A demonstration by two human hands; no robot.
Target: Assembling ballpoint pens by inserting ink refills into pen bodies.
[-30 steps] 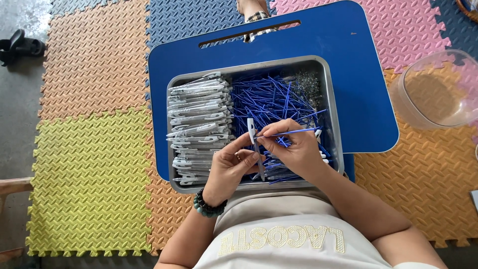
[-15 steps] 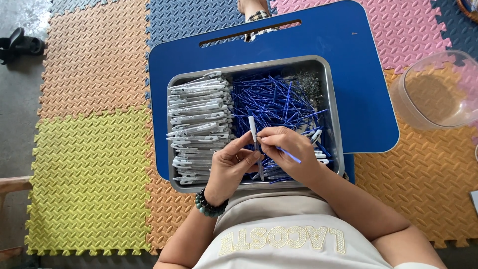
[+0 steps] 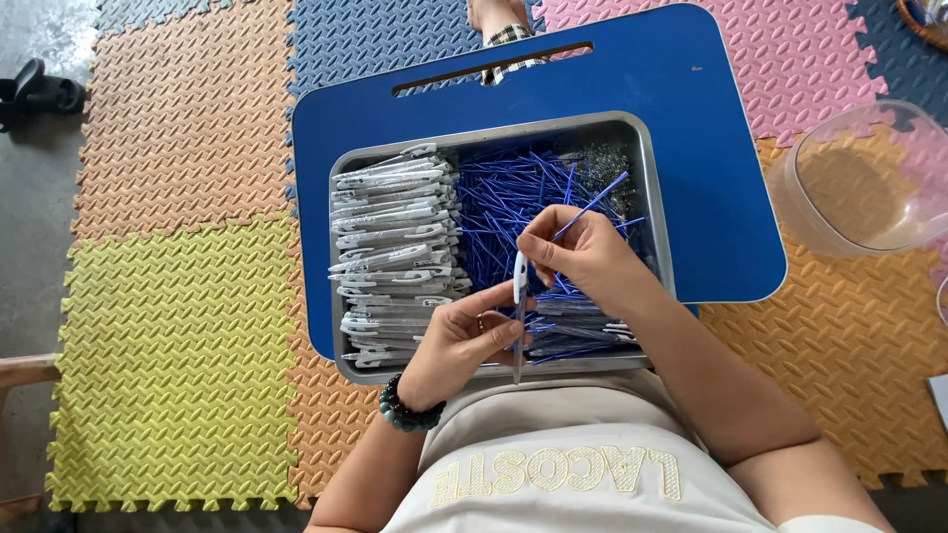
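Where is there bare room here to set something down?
Free: the blue board beyond and right of the metal tray, and the foam mats left. Crowded: the tray, filled with pen barrels, blue refills and both hands.

Both forearms reach forward over the metal tray (image 3: 647, 212). The left hand (image 3: 462, 341), palm up with fingers curled, pinches near the tray's front edge; the right hand (image 3: 583, 252) pinches just above it, thumb against forefinger.
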